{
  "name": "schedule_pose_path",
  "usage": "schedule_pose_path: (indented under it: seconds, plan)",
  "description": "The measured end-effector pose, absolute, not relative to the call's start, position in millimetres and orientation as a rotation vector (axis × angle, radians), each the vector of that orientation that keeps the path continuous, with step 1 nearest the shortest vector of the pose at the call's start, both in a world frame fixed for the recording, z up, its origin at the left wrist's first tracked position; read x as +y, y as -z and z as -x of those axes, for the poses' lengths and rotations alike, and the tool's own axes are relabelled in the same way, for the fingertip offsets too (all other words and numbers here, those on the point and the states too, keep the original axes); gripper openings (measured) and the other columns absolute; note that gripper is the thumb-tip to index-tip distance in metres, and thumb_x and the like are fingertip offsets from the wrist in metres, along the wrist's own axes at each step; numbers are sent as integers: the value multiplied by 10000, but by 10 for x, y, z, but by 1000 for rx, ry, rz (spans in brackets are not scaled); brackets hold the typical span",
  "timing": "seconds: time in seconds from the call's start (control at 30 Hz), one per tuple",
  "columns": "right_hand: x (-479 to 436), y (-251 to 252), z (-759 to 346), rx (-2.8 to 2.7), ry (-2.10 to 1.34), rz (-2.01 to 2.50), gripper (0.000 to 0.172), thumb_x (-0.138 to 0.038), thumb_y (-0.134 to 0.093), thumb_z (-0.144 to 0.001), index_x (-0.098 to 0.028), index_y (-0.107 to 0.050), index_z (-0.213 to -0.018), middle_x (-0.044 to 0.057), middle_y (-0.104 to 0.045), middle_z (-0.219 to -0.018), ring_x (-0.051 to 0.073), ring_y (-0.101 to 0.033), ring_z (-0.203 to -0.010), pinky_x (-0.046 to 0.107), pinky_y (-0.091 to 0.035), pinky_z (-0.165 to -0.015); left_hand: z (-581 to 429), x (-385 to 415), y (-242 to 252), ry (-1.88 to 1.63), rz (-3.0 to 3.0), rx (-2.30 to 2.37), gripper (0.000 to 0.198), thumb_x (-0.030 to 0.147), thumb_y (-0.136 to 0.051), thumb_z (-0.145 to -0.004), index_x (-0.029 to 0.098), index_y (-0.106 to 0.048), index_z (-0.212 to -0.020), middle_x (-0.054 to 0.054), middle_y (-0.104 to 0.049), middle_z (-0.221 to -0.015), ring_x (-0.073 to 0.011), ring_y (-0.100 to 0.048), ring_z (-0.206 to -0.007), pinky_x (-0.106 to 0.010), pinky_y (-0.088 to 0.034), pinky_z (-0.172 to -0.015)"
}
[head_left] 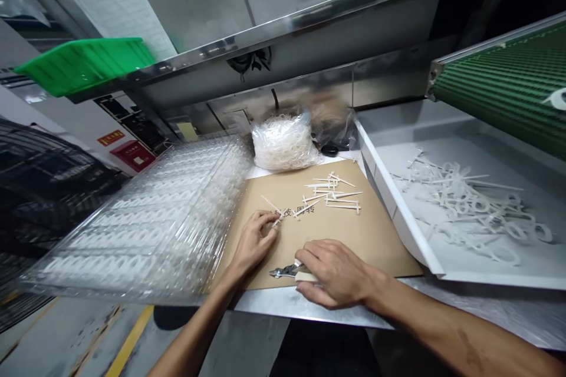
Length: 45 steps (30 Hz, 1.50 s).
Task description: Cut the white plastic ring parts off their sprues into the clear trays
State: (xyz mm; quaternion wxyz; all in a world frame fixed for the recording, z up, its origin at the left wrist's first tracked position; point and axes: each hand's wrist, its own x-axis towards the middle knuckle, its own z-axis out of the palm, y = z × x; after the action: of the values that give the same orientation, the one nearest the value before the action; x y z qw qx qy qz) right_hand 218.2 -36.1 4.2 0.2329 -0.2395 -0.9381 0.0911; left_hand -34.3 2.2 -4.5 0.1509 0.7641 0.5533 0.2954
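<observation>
Diagonal cutters (288, 271), clasped in right hand (333, 271), near front edge of cardboard sheet (309, 234); slender white plastic piece (271, 205), pinched by left hand (256, 237); similar loose pieces (342, 207) farther back.

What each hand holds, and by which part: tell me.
The right hand holds the pliers by their pale handles. The left hand has its fingertips at a white plastic piece; whether they grip it cannot be told.
</observation>
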Motion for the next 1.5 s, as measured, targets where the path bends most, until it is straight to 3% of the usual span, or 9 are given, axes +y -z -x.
schedule_pose_path:
  seconds: [0.23,0.5,0.73,0.93,1.03,1.27,1.5]
  plan:
    - [-312,-33,-2174,-2583,-279,701,254,-348,-488,-918,-146,-592,-1033,96,-658,-869,242,-600,-765,359,-479,-724,280,-62,-12,-840,-2219,1589,267,217,-558,-914,201,-672,-1155,-85,-614,-1118,-231,-588,-1085,-418,-465,-1007]
    - [-326,-56,-2186,-2585,-328,718,242,-348,-478,-918,-156,-579,-1025,81,-637,-845,235,-584,-755,349,-468,-704,261,-136,28,-943,-2370,1623,106,197,-544,-944,196,-636,-997,-68,-646,-1014,-214,-609,-977,-368,-491,-894]
    - [-316,-57,-2186,-2582,-333,705,259,-368,-460,-929,-156,-578,-1020,76,-630,-839,230,-565,-738,348,-458,-689,225,-275,-23,-734,-2543,1492,90,198,-534,-955,210,-615,-992,-60,-638,-1034,-207,-594,-957,-361,-483,-879]
    - [-312,-13,-2186,-2557,-349,734,234,-350,-479,-926,-166,-564,-1043,85,-633,-863,233,-572,-776,344,-463,-710,260,-242,-45,-761,-2369,1594,213,277,-633,-899,202,-611,-1097,-86,-598,-1100,-245,-577,-1045,-399,-485,-932]
    - [-311,-9,-2193,-2505,-383,761,231,-330,-472,-932,-161,-554,-1065,92,-638,-865,235,-581,-766,349,-467,-706,265,-233,-21,-792,-2306,1582,151,264,-618,-908,205,-633,-1046,-73,-598,-1066,-233,-582,-1039,-385,-486,-931]
    - [-337,-225,-2206,-2236,-856,972,163,-306,-476,-978,-199,-592,-1019,43,-650,-853,195,-600,-757,305,-459,-714,211,-267,-138,-1104,-2275,1547,142,199,-582,-920,195,-615,-1057,-48,-641,-988,-170,-614,-877,-305,-506,-809]
    - [-336,-356,-2228,-2055,-1289,1035,307,-386,-402,-1045,-191,-570,-878,-9,-603,-776,140,-550,-692,254,-406,-626,29,-397,-204,-1520,-2155,1489,140,196,-649,-891,179,-641,-1029,-46,-663,-933,-156,-621,-831,-296,-530,-754]
